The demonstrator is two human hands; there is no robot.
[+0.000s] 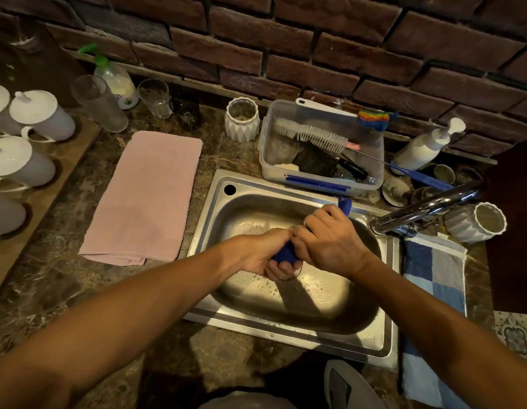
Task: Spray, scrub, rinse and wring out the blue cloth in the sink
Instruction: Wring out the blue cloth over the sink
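The blue cloth (pixel 286 252) is rolled up into a tight rope shape, held over the basin of the sink (pixel 289 329). Its long axis runs on a diagonal: the near end sits low in the middle of the basin and the far end points up toward the back right corner of the sink, toward the tap (pixel 424 211). A small tail of it pokes out past the knuckles at that far end. It's a deep royal blue, looks thick and fuzzy where it bulges between the two grips, and most of its length is hidden inside the fists.

Left hand (pixel 263 255) has the near end, palm turned up, fingers (pixel 278 271) curled around the cloth from underneath. Right hand (pixel 330 237) is clamped round the far part, knuckles up, fingers wrapped fully closed on it. The two hands are touching each other right over the middle of the basin.

Sink bottom is wet with soapy bubbles scattered under the hands. A pink towel (pixel 147 199) lies flat on the bench left of the sink. Behind the sink's back rim there's a clear plastic tub (pixel 321 149) with a bottle brush (pixel 309 135) lying in it. Right of the sink a blue checked cloth (pixel 433 290) is spread on the bench, and a white pump bottle (pixel 427 146) stands behind the tap.
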